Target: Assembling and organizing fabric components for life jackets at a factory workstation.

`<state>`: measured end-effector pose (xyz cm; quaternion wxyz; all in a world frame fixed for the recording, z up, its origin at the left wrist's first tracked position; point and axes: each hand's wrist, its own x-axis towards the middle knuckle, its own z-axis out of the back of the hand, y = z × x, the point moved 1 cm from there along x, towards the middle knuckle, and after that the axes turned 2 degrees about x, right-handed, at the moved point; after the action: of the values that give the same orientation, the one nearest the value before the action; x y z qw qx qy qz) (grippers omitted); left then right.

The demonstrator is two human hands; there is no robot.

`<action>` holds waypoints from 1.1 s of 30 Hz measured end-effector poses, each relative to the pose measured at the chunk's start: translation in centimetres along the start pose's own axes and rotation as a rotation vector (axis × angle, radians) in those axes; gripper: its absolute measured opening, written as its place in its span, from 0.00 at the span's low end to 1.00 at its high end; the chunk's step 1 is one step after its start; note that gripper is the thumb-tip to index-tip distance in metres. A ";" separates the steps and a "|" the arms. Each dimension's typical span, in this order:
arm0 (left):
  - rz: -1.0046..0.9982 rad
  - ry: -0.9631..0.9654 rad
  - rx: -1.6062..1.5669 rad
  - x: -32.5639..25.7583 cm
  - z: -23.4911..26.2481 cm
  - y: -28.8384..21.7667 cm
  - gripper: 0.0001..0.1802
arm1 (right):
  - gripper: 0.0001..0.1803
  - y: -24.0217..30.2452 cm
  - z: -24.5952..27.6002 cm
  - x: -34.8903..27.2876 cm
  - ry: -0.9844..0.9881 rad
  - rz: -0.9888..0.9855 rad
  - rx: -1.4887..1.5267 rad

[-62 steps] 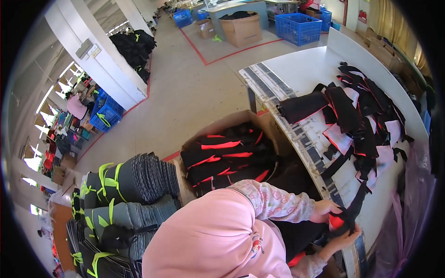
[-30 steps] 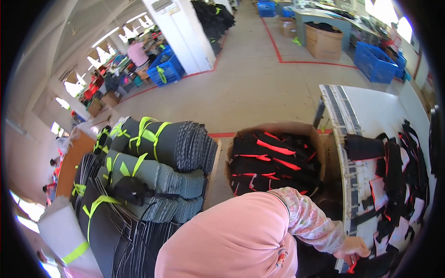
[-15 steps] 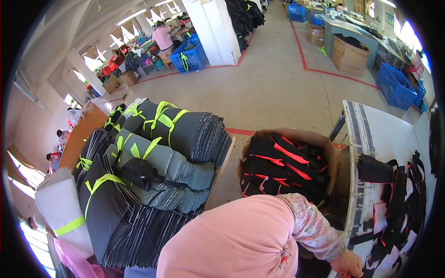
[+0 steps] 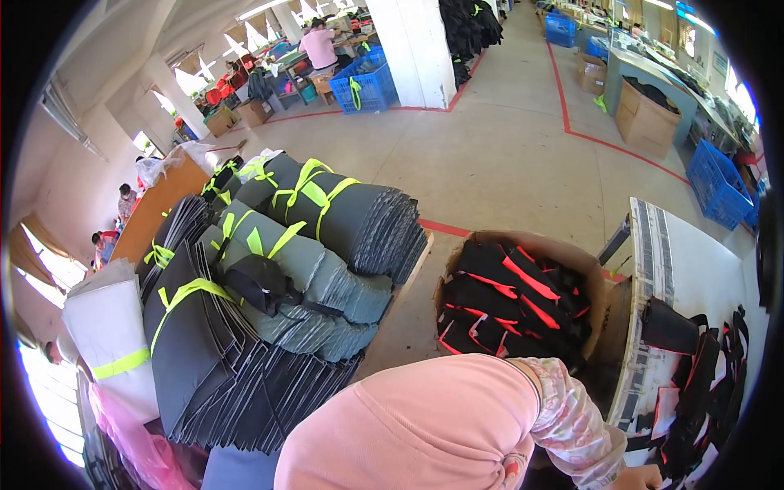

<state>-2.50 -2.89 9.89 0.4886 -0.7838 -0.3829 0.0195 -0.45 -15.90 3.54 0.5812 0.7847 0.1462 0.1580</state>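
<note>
Near five o'clock I'm watching the left hand [image 4: 640, 478], whose grip I cannot tell, its floral sleeve [image 4: 576, 433] possibly snagging and dislodging red-edged black fabric pieces [image 4: 700, 371].

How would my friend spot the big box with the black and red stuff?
Find the white table on the right. Just left of it is an open cardboard box packed with black pieces. Bright red patches show among them, unlike in the farther box of dark stuff.
</note>
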 end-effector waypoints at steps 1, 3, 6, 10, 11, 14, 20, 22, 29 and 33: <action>-0.024 0.021 0.058 0.0 0.4 0.0 0.25 | 0.30 0.1 -0.1 -0.1 0.000 -0.027 0.025; -0.036 0.019 0.229 -0.5 1.4 0.0 0.26 | 0.31 0.1 -0.4 -0.1 0.003 -0.085 0.075; -0.255 -0.080 0.525 -0.4 3.4 1.8 0.23 | 0.31 -0.1 -1.2 0.0 0.033 -0.183 0.158; -0.958 -0.177 0.676 0.7 2.1 -0.9 0.21 | 0.39 0.8 0.8 -0.6 0.205 0.491 -0.463; -0.804 0.153 0.737 0.9 2.4 2.1 0.20 | 0.39 0.3 1.3 -1.0 0.181 0.489 -0.474; -0.506 0.401 0.760 0.8 2.7 4.8 0.15 | 0.27 1.5 -1.0 -2.9 0.030 0.292 -0.691; 0.289 0.446 0.638 -1.6 4.9 1.5 0.24 | 0.23 0.8 -0.4 -2.2 0.081 0.091 -0.581; 0.367 0.447 0.525 -2.2 5.0 3.0 0.21 | 0.27 1.6 -0.5 -1.6 0.103 0.114 -0.673; 0.107 0.461 0.654 1.0 -0.1 8.2 0.15 | 0.30 2.5 2.9 -0.7 -0.008 0.024 -0.906; -0.187 0.229 0.938 5.3 -1.9 11.3 0.17 | 0.20 2.9 3.9 -2.8 0.001 -0.044 -0.827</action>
<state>8.58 -3.62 3.87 0.8275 -0.4386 -0.3453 0.0596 -1.17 -21.25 4.98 0.8507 0.4817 0.0872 0.1914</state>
